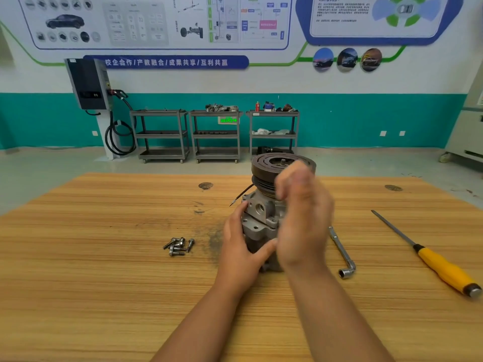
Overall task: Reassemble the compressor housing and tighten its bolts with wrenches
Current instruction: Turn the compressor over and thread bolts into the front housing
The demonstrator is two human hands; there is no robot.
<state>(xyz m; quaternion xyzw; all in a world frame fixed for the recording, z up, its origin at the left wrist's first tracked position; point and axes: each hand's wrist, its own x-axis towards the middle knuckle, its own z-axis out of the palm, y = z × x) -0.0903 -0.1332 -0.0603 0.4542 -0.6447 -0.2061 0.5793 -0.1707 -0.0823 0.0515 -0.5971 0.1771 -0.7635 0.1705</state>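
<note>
Fingers [243,209] of the left hand [239,246] curl round the compressor [261,210], which stands upright on the desk [104,257]. The right hand [303,218] is blurred in front of it, so I cannot tell how its fingers lie. Well right of the compressor lies a yellow-handled file [431,259], nearer right a wrench [342,250], and to the left some loose bolts [179,246].

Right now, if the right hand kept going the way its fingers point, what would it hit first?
Probably the dark pulley atop the compressor; the right hand points up at it. The hand is blurred, so depth is unsure.
</note>
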